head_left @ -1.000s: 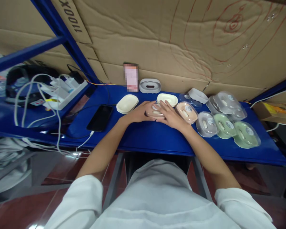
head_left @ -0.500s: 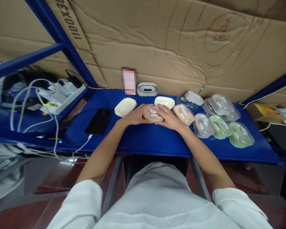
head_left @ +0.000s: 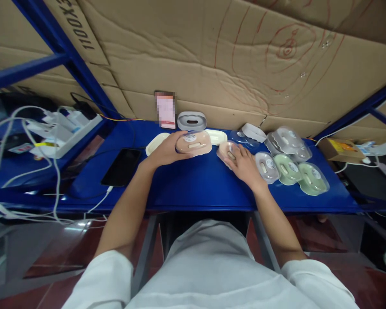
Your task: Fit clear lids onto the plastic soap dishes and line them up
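Note:
My left hand [head_left: 165,152] grips a peach soap dish [head_left: 199,143] by its left end. The dish has a clear cover with a round label and appears raised above the table. My right hand [head_left: 244,165] is closed over the right side of a second peach soap dish [head_left: 224,150], its fingers hiding part of it. Behind the left hand lies a cream oval tray [head_left: 156,141], partly covered by it. Another cream tray [head_left: 218,136] sits between and behind the two peach dishes. Right of my right hand is a covered grey soap dish [head_left: 266,167].
Green covered dishes [head_left: 287,169] and stacked grey ones [head_left: 289,141] stand at the right. A grey shell [head_left: 192,121] and a propped phone [head_left: 166,110] lean at the back. A black phone [head_left: 121,167], power strip [head_left: 61,137] and cables occupy the left.
My hands have come apart. The left now holds the peach dish alone, tilted up. My right hand has let go of it and moved right onto the second peach dish. The view has shifted slightly.

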Action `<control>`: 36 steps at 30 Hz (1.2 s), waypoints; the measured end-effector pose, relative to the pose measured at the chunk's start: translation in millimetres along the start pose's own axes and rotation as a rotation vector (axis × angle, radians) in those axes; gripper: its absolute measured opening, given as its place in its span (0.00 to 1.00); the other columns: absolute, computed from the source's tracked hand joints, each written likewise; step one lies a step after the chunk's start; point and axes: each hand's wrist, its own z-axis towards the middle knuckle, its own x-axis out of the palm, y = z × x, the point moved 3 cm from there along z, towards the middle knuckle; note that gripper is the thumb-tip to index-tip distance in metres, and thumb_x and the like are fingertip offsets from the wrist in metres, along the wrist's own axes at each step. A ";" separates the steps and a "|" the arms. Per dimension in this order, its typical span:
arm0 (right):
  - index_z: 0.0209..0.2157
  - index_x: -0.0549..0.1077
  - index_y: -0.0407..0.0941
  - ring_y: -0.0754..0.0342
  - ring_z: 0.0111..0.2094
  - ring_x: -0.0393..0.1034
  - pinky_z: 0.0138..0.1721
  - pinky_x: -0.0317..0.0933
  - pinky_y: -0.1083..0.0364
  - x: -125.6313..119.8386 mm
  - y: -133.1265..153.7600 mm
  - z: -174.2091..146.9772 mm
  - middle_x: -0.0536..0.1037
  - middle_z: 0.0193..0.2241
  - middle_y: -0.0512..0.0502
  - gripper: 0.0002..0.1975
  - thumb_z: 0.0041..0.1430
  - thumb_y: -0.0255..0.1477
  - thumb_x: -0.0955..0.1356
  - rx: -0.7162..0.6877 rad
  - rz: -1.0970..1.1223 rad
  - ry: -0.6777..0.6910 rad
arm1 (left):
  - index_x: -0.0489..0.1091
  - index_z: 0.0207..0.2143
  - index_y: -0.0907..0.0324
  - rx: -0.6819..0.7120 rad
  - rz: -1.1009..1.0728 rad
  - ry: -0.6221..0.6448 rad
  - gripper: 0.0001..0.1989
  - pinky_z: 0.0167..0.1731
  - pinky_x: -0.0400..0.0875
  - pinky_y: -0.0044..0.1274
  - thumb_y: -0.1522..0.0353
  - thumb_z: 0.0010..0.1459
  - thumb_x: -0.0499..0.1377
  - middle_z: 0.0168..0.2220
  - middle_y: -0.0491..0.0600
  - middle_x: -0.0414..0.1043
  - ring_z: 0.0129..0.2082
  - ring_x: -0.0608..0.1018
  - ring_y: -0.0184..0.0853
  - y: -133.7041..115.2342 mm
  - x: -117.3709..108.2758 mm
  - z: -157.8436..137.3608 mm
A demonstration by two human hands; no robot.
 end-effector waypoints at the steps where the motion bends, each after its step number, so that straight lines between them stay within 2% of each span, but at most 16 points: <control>1: 0.77 0.58 0.47 0.31 0.74 0.57 0.69 0.57 0.32 -1.4 1.2 7.7 0.61 0.75 0.32 0.38 0.76 0.53 0.59 -0.049 0.050 0.006 | 0.64 0.69 0.55 -0.010 -0.028 -0.032 0.51 0.67 0.68 0.45 0.46 0.49 0.75 0.68 0.57 0.69 0.65 0.75 0.55 -3.4 -2.1 0.1; 3: 0.77 0.58 0.49 0.34 0.74 0.58 0.70 0.58 0.35 -8.1 -0.7 29.0 0.62 0.75 0.35 0.37 0.76 0.53 0.57 -0.073 0.112 -0.001 | 0.63 0.69 0.54 -0.008 -0.068 -0.085 0.50 0.66 0.69 0.44 0.46 0.50 0.75 0.69 0.57 0.69 0.66 0.74 0.54 -9.9 -4.1 0.1; 4: 0.76 0.58 0.48 0.33 0.73 0.58 0.70 0.57 0.35 -11.9 -4.3 41.3 0.62 0.75 0.34 0.36 0.77 0.52 0.57 -0.029 0.116 -0.015 | 0.63 0.70 0.54 0.001 -0.079 -0.104 0.50 0.67 0.69 0.44 0.46 0.51 0.75 0.69 0.57 0.69 0.66 0.74 0.54 -12.6 -4.0 0.1; 7: 0.75 0.59 0.41 0.28 0.71 0.61 0.67 0.58 0.31 -17.8 -19.1 71.8 0.59 0.75 0.25 0.36 0.76 0.48 0.58 0.267 0.057 -0.046 | 0.62 0.70 0.53 0.041 -0.088 -0.107 0.49 0.68 0.68 0.45 0.46 0.53 0.74 0.71 0.58 0.66 0.69 0.71 0.55 -17.5 -0.3 0.0; 9: 0.74 0.59 0.39 0.25 0.67 0.65 0.64 0.59 0.29 -15.6 -23.2 81.4 0.58 0.74 0.21 0.36 0.76 0.47 0.60 0.398 0.022 -0.041 | 0.62 0.71 0.53 0.057 -0.081 -0.090 0.49 0.69 0.66 0.47 0.46 0.53 0.74 0.71 0.58 0.66 0.69 0.71 0.55 -17.6 3.5 -0.1; 11: 0.74 0.60 0.39 0.26 0.66 0.66 0.63 0.60 0.30 -12.4 -21.1 84.1 0.61 0.72 0.21 0.35 0.75 0.46 0.61 0.393 0.007 -0.056 | 0.63 0.71 0.53 0.062 -0.075 -0.084 0.49 0.69 0.65 0.47 0.47 0.53 0.74 0.70 0.58 0.68 0.69 0.71 0.56 -15.8 7.1 -0.3; 13: 0.74 0.60 0.41 0.27 0.67 0.63 0.64 0.58 0.30 -12.8 -18.7 83.8 0.63 0.71 0.22 0.34 0.76 0.46 0.60 0.343 -0.017 -0.117 | 0.62 0.71 0.52 0.067 -0.072 -0.083 0.49 0.69 0.65 0.47 0.47 0.53 0.75 0.69 0.58 0.68 0.68 0.72 0.56 -13.4 9.9 -0.3; 16: 0.74 0.58 0.41 0.26 0.72 0.55 0.67 0.53 0.29 -18.7 -24.1 85.8 0.58 0.73 0.21 0.35 0.75 0.46 0.62 0.379 -0.071 -0.199 | 0.62 0.72 0.52 0.076 -0.070 -0.078 0.50 0.70 0.64 0.48 0.48 0.52 0.75 0.70 0.58 0.67 0.69 0.71 0.56 -11.3 12.1 -0.1; 18: 0.74 0.59 0.38 0.26 0.73 0.54 0.68 0.50 0.28 -19.6 -31.0 90.2 0.59 0.73 0.19 0.37 0.73 0.46 0.64 0.463 -0.085 -0.137 | 0.62 0.71 0.52 0.073 -0.075 -0.080 0.50 0.70 0.64 0.48 0.48 0.52 0.76 0.70 0.58 0.67 0.69 0.71 0.56 -11.2 11.8 0.0; 21: 0.71 0.63 0.38 0.26 0.68 0.63 0.67 0.51 0.28 -15.5 -34.3 95.1 0.70 0.67 0.21 0.35 0.73 0.45 0.66 0.496 -0.065 -0.001 | 0.63 0.71 0.52 0.067 -0.098 -0.102 0.49 0.70 0.64 0.47 0.49 0.53 0.75 0.70 0.57 0.67 0.70 0.71 0.55 -11.7 10.3 0.0; 26: 0.68 0.70 0.46 0.31 0.64 0.70 0.65 0.57 0.28 -18.4 -20.5 88.4 0.78 0.62 0.31 0.31 0.76 0.50 0.61 0.235 0.081 0.060 | 0.62 0.71 0.53 0.075 -0.171 -0.123 0.50 0.70 0.66 0.46 0.48 0.52 0.76 0.71 0.58 0.67 0.70 0.71 0.54 -11.3 10.7 1.4; 29: 0.73 0.65 0.51 0.37 0.70 0.65 0.70 0.55 0.33 -36.8 -4.9 81.0 0.72 0.69 0.36 0.34 0.76 0.53 0.58 -0.009 0.285 -0.039 | 0.62 0.71 0.52 0.079 -0.179 -0.127 0.50 0.70 0.66 0.47 0.48 0.53 0.75 0.71 0.58 0.66 0.70 0.71 0.55 -14.8 12.1 1.3; 31: 0.76 0.58 0.54 0.41 0.76 0.55 0.74 0.53 0.37 -49.7 12.4 75.7 0.61 0.76 0.41 0.40 0.72 0.57 0.63 -0.247 0.425 -0.067 | 0.62 0.72 0.51 0.107 -0.171 -0.118 0.48 0.71 0.64 0.48 0.48 0.54 0.75 0.72 0.57 0.65 0.71 0.69 0.55 -20.2 14.7 0.3; 33: 0.77 0.55 0.56 0.41 0.79 0.47 0.75 0.52 0.38 -57.9 32.3 70.1 0.56 0.78 0.44 0.47 0.66 0.60 0.69 -0.479 0.518 0.000 | 0.62 0.72 0.50 0.149 -0.180 -0.102 0.48 0.72 0.63 0.49 0.48 0.55 0.75 0.73 0.57 0.65 0.73 0.68 0.55 -26.5 19.7 -1.0; 34: 0.77 0.57 0.57 0.41 0.79 0.47 0.75 0.52 0.38 -60.7 40.7 68.0 0.57 0.78 0.44 0.47 0.64 0.60 0.71 -0.560 0.538 0.037 | 0.61 0.72 0.49 0.167 -0.189 -0.095 0.48 0.72 0.63 0.49 0.47 0.54 0.75 0.73 0.57 0.64 0.73 0.68 0.56 -29.2 23.1 -1.4; 36: 0.73 0.65 0.58 0.39 0.76 0.53 0.74 0.55 0.37 -66.5 49.7 65.9 0.63 0.74 0.43 0.43 0.62 0.59 0.73 -0.631 0.526 0.059 | 0.59 0.73 0.49 0.185 -0.227 -0.078 0.51 0.71 0.64 0.49 0.46 0.54 0.75 0.73 0.58 0.64 0.72 0.68 0.56 -33.0 30.7 -1.8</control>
